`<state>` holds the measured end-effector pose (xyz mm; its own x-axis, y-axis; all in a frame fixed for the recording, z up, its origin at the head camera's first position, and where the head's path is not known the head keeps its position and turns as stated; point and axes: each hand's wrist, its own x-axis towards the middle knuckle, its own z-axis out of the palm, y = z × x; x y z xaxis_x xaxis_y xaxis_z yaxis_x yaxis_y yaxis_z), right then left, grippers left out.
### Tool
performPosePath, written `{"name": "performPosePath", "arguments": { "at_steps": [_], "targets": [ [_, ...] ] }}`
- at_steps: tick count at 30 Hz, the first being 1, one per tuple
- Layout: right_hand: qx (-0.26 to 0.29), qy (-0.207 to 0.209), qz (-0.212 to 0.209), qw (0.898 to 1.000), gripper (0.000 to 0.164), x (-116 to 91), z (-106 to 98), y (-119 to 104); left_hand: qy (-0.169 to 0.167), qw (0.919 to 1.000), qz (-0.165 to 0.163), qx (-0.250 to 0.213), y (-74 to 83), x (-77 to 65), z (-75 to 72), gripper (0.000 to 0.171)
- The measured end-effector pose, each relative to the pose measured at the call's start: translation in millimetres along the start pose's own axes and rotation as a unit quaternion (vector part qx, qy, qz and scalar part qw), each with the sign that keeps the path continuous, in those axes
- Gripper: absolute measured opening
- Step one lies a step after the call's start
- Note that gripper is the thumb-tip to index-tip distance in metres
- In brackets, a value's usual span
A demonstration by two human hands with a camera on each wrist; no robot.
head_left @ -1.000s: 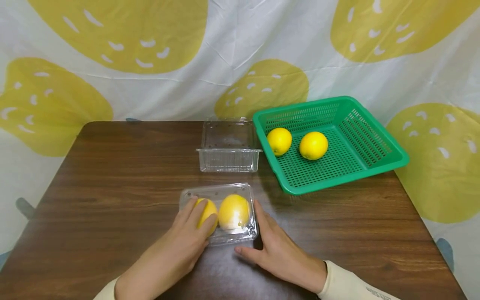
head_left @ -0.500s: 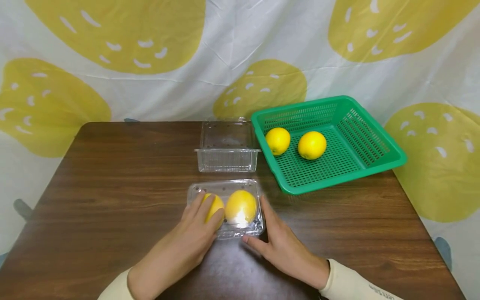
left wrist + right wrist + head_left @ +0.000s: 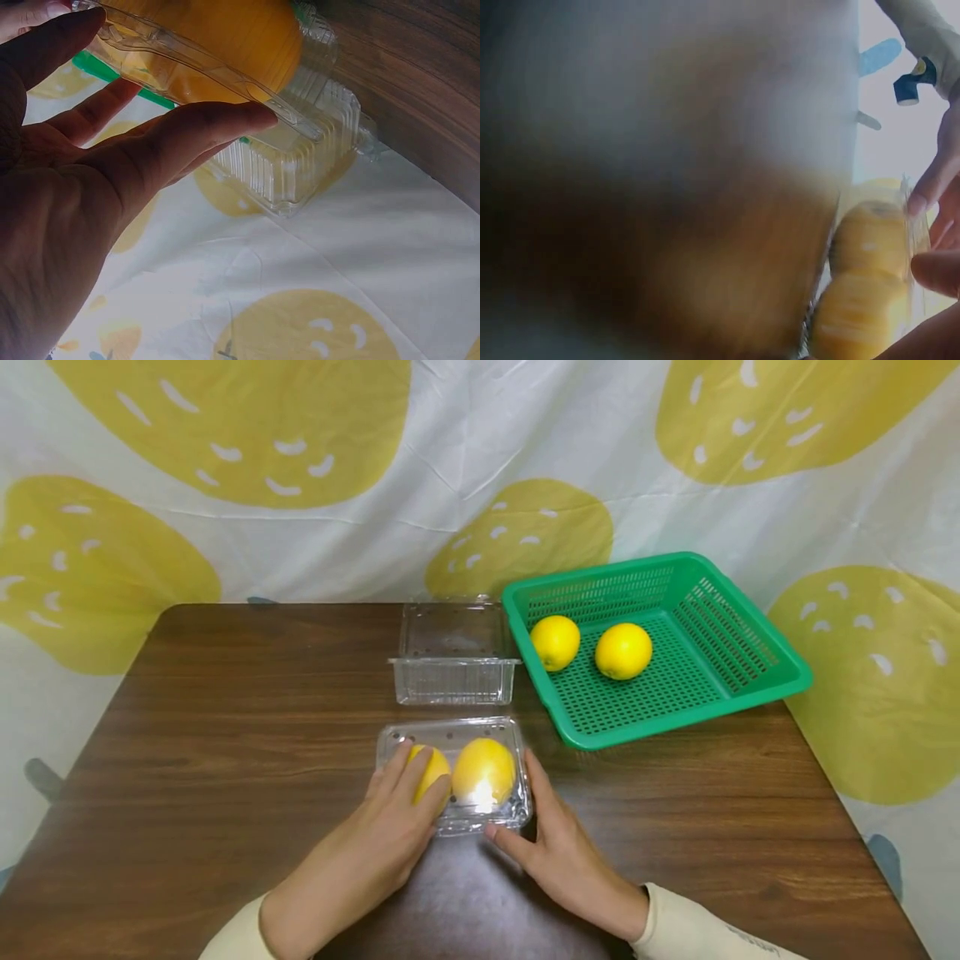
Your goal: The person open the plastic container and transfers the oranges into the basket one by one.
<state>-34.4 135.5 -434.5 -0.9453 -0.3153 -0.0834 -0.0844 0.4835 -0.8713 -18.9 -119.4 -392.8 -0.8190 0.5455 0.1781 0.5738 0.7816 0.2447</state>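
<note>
Currently, your left hand [image 3: 393,827] is resting extended fingers on the clear box [image 3: 468,733], just in front of the second box [image 3: 453,683]; your right hand [image 3: 558,843] is flanking it, fingers straight. You're risking buckling it (thin plastic, presumably) by pressing unevenly.

I have both arms [image 3: 697,928] angled inward from the near side, each cream sleeve [image 3: 242,935] ending at the wrist [image 3: 291,917]. I hold the left grip [image 3: 386,831] back side up, fingers [image 3: 411,778] spread and pointing forward. My right grip [image 3: 562,843] lies across from it, fingers nearly straight, thumb [image 3: 513,846] stretched out apart from them.
</note>
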Motion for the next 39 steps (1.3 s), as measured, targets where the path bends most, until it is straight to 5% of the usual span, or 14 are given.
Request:
{"name": "performPosePath", "arguments": {
  "at_steps": [20,30,39],
  "targets": [
    [0.135,0.036,0.008,0.99,0.106,-5,16,2,-0.005,0.9994,-0.002,0.035,5.4,4.2,-0.1,0.045],
    [0.169,0.043,-0.018,0.984,0.093,-8,14,5,-0.003,0.9947,0.062,0.082,10.3,21.7,7.1,0.06],
    [0.18,0.042,-0.026,0.982,0.089,-8,14,7,0.012,0.985,0.099,0.141,23.2,42.4,13.6,0.054]
  ]
}}
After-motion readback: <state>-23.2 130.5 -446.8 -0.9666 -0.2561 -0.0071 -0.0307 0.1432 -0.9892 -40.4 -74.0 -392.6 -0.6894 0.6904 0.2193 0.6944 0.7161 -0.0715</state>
